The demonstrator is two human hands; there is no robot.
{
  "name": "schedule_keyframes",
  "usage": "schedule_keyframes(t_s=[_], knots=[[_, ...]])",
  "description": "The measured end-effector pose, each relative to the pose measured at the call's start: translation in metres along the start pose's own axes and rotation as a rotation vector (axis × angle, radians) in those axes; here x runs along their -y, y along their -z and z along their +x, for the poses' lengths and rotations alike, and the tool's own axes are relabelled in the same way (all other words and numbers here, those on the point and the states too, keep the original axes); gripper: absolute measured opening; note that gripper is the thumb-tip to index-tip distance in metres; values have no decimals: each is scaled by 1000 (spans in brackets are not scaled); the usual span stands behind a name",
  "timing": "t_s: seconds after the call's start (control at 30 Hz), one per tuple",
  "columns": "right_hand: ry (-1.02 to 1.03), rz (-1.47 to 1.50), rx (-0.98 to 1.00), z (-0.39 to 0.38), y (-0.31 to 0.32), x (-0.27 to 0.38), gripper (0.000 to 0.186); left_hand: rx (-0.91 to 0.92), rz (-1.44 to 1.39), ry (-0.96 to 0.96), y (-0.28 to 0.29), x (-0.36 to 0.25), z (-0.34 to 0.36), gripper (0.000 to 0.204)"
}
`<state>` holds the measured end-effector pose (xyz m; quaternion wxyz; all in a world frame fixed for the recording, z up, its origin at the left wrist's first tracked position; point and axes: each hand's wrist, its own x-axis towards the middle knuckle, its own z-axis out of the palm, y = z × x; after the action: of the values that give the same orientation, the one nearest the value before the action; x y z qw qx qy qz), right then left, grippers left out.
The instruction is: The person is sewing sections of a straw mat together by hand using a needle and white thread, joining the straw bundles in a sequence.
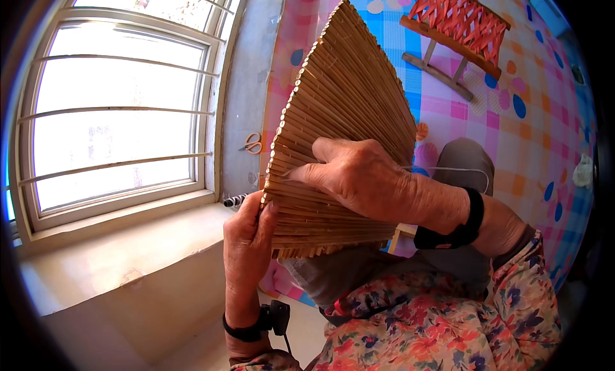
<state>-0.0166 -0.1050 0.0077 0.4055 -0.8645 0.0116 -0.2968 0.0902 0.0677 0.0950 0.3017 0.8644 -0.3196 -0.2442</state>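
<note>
A panel of thin tan plant stalks (346,70), laid side by side and fanned to a point at the far end, stands tilted in front of me. My left hand (248,233) grips its near left edge, thumb on the face. Across the panel reaches my right hand (349,175), its thumb and forefinger pinched together close to the cut stalk ends. A thin pale bit shows at those fingertips; what it is stays unclear. White thread (458,169) comes out beyond my right wrist and loops over my knee.
Scissors (252,143) with orange handles lie on the grey ledge (246,82) by the barred window (122,115). A dark spiral-patterned rod (234,200) is near my left hand. A wooden stool with red woven strips (458,25) stands on the colourful checked floor covering (519,140).
</note>
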Motion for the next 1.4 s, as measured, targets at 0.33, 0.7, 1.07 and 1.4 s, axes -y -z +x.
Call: schedule_keyframes(t_s=[0.33,0.7,1.07,1.4], knots=[[1,44,34,1,4,-3,26,-8,-4,-1,-2,0,-1,22],[-22,64,80,4,12,-2,22,-18,33,-26,-4,-5,-2,22],[12,-147,213,-8,51,33,5,16,200,-139,-17,-22,-28,27],[-347,-28,159,-128,96,106,22,120,318,-523,-83,-41,-109,42]])
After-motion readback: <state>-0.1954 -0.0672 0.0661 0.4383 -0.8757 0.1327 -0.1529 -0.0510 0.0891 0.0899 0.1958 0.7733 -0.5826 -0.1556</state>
